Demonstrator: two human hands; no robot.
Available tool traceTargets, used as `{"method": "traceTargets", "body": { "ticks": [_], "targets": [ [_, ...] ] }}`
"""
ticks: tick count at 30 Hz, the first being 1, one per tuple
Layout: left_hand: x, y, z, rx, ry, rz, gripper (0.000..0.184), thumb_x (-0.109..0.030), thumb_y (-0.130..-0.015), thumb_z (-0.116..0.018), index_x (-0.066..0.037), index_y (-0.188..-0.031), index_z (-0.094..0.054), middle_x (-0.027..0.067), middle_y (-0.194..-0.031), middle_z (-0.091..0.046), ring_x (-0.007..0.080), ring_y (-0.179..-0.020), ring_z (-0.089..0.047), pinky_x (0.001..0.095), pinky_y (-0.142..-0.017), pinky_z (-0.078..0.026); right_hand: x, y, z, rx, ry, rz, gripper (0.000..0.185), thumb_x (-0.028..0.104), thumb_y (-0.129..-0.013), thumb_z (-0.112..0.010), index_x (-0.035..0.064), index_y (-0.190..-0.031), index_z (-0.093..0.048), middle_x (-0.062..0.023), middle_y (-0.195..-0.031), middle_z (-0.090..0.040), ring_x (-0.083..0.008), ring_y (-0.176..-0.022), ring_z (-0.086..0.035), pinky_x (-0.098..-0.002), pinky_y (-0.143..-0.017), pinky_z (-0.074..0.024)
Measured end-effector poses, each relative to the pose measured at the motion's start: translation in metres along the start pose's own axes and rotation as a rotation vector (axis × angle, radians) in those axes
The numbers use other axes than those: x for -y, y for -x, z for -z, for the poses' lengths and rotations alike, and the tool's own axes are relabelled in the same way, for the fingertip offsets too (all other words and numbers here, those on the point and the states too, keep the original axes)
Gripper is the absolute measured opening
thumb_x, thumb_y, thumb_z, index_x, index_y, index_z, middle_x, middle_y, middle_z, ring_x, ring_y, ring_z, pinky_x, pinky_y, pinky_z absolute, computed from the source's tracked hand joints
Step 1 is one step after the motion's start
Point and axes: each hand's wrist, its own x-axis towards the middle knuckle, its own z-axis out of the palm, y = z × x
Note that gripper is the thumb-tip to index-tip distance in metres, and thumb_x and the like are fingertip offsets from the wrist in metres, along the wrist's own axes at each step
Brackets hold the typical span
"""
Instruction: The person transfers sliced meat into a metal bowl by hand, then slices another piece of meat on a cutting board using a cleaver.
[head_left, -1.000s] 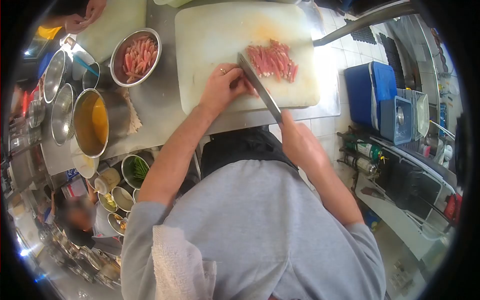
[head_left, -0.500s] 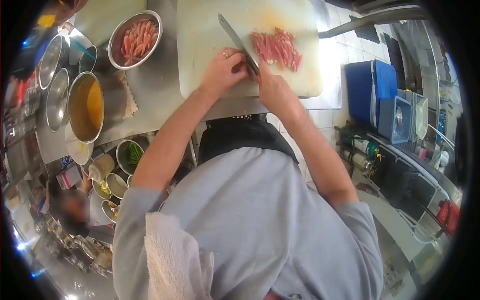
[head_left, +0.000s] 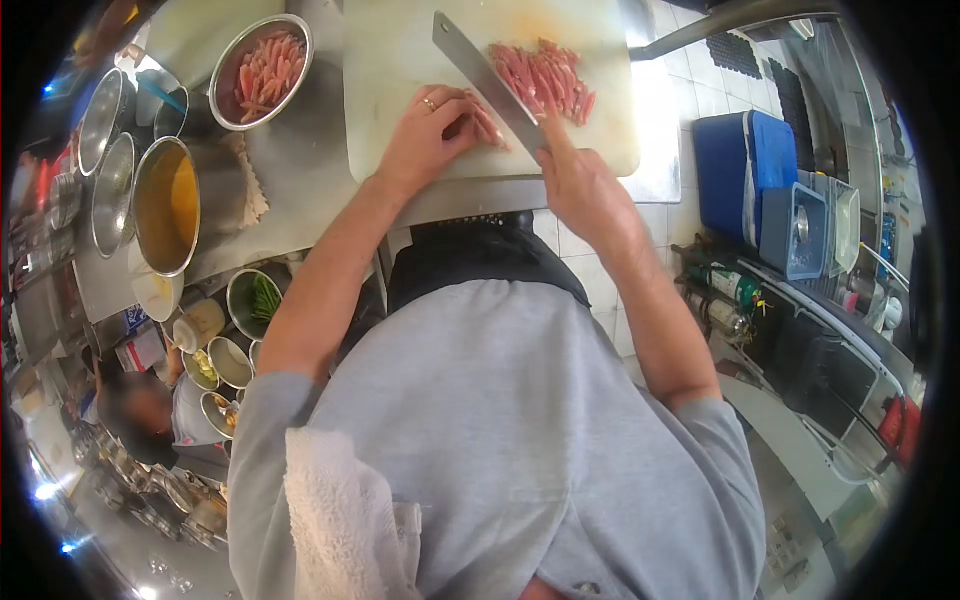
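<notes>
Knife [head_left: 488, 78], head view, now stands clear of the left hand [head_left: 425, 138]; half a second ago its handle end sat against those fingers. Right hand [head_left: 588, 195], wrapped tight round the handle, has shifted rightward, bringing the blade alongside the sliced meat [head_left: 545, 78]. Probably between strokes. Left fingers look pinched on a meat piece [head_left: 488, 125], on the cutting board [head_left: 395, 55]. Count: one knife, one board, one steel bowl [head_left: 227, 92] of strips; overlapping strips uncountable.
</notes>
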Motion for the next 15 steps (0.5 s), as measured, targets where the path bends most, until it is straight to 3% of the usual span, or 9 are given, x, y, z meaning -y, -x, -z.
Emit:
{"method": "traceTargets", "body": {
  "ticks": [3,6,9,15],
  "targets": [
    [0.003,-0.001,-0.001,0.003,-0.021,-0.025,0.025,-0.005,-0.077,-0.073,-0.006,-0.101,-0.067,0.0089,-0.106,-0.068,0.0302,-0.102,-0.063,0.0396,-0.089,-0.054,-0.004,0.012,-0.01,0.032,0.021,0.031,0.034,0.011,-0.1,-0.051,0.0019,-0.131,-0.043,-0.0321,-0.078,-0.062,-0.0518,-0.077,-0.06,-0.0619,-0.068,-0.0398],
    [0.006,-0.001,-0.005,-0.013,-0.006,-0.002,0.025,-0.012,-0.078,-0.077,-0.006,-0.1,-0.068,0.0092,-0.108,-0.068,0.031,-0.104,-0.062,0.0404,-0.09,-0.053,0.01,0.034,0.007,0.086,0.006,-0.038,0.017,0.005,-0.098,-0.048,0.0016,-0.113,-0.041,-0.03,-0.065,-0.058,-0.0511,-0.066,-0.059,-0.0611,-0.062,-0.0428],
    [0.004,-0.002,-0.004,-0.025,0.011,-0.009,0.025,-0.005,-0.077,-0.072,-0.006,-0.101,-0.067,0.0084,-0.108,-0.069,0.0303,-0.102,-0.063,0.0393,-0.09,-0.054,0.007,0.042,0.014,0.03,0.018,-0.039,0.016,0.005,-0.098,-0.049,0.0019,-0.112,-0.04,-0.0318,-0.067,-0.057,-0.0529,-0.068,-0.058,-0.0618,-0.062,-0.0406],
    [0.002,-0.003,-0.004,-0.044,0.03,0.013,0.017,-0.006,-0.077,-0.07,-0.005,-0.094,-0.067,0.0082,-0.105,-0.068,0.0307,-0.101,-0.063,0.04,-0.089,-0.054,-0.01,0.047,0.004,0.167,0.042,-0.191,0.015,0.007,-0.099,-0.049,0.0011,-0.111,-0.041,-0.034,-0.072,-0.059,-0.0554,-0.076,-0.058,-0.0622,-0.066,-0.0405]
  ]
}}
